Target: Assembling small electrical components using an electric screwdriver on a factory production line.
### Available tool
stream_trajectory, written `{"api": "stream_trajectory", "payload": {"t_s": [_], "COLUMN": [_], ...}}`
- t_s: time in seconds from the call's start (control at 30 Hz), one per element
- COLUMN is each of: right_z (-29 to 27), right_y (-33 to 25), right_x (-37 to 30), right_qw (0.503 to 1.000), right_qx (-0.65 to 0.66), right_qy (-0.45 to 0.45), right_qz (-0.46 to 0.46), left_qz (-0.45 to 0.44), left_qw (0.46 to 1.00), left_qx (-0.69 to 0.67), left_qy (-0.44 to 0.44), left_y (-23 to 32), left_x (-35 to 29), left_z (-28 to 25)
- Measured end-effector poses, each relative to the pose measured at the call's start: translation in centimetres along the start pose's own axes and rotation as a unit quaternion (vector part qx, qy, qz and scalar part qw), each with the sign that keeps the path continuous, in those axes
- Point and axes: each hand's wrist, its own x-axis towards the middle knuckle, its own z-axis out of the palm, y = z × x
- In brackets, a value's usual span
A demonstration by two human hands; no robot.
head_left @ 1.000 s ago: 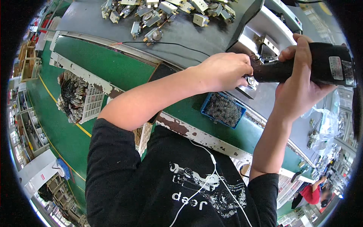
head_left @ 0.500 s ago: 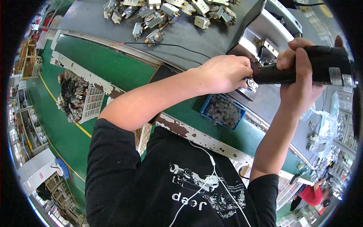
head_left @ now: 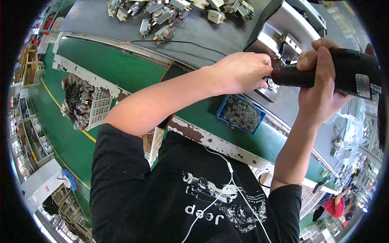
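Right hand [head_left: 320, 95] holds black power screwdriver [head_left: 344, 73] tight, tip at metal fixture [head_left: 271, 87], far right of worktop [head_left: 202, 32]. Left hand [head_left: 241, 73] pinches small part there. Keep driver square, part steady.

The power screwdriver [head_left: 340, 73] gripped in the right hand [head_left: 320, 93] had a dark, matt plastic body with a faint sheen and a glossy paper label, and the small part under the left hand [head_left: 243, 73] showed bright bare metal. Near it, the blue tray [head_left: 241, 114] was smooth plastic filled with dull grey metal screws, while the bench edge [head_left: 210, 139] was white paint chipped down to rusty brown. The green belt [head_left: 117, 67] looked matt and rubbery, and the far grey tabletop [head_left: 202, 30] was smooth with a low sheen.
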Motion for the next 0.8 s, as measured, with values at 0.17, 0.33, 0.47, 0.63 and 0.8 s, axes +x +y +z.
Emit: {"api": "stream_trajectory", "payload": {"t_s": [0.17,0.33,0.47,0.63,0.8], "right_z": [-0.1,0.3,0.7,-3.3,-1.8], "right_y": [0.3,0.6,0.6,-3.2,-1.4], "right_x": [0.1,-0.1,-0.3,1.9,4.4], "right_qw": [0.998,1.0,1.0,0.991,0.989], "right_qx": [0.051,-0.005,-0.009,0.13,0.031], "right_qy": [0.023,0.007,0.016,0.016,0.137], "right_qz": [-0.003,-0.006,-0.007,0.038,-0.052], "left_qz": [0.013,0.017,0.016,0.088,0.109], "left_qw": [1.0,1.0,1.0,0.993,0.984], "left_qx": [-0.007,-0.01,-0.004,0.035,0.069], "left_qy": [0.01,0.01,0.019,0.077,0.12], "left_y": [-0.4,-0.6,-0.2,-0.6,-0.3], "left_x": [0.0,0.0,0.1,-0.2,-0.6], "left_z": [0.1,0.2,-0.1,0.7,0.5]}}
